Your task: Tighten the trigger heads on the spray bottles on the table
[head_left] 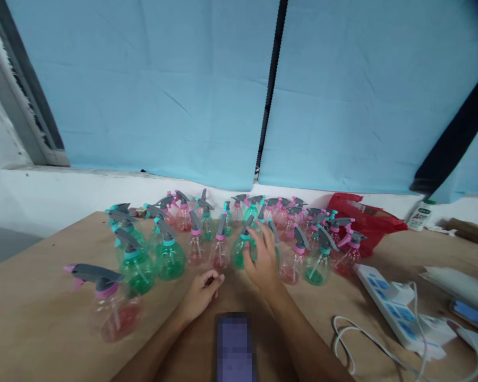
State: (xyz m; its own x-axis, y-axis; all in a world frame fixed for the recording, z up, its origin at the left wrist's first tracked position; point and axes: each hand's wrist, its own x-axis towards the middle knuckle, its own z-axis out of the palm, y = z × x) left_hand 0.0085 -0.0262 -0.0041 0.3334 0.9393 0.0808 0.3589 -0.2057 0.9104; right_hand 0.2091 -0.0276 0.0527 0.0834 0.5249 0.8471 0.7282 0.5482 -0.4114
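My right hand (262, 259) is over the middle of a group of spray bottles, thumb and fingers apart and bent. It is beside a green spray bottle (239, 253) with a grey trigger head. Another green bottle is partly hidden behind this hand; whether my fingers touch either bottle I cannot tell. My left hand (203, 293) rests closer to me, fingers curled in and nothing visible in them. Just beyond it stand two pink spray bottles (220, 254). A larger pink spray bottle (115, 313) stands apart at the front left, its nozzle pointing left.
Several more green and pink spray bottles line the wooden table (63, 318) toward the wall. A phone (235, 347) lies in front of me. At right are a white power strip (398, 313) with cables, a red plastic bag (366, 228) and a white bottle (421, 216).
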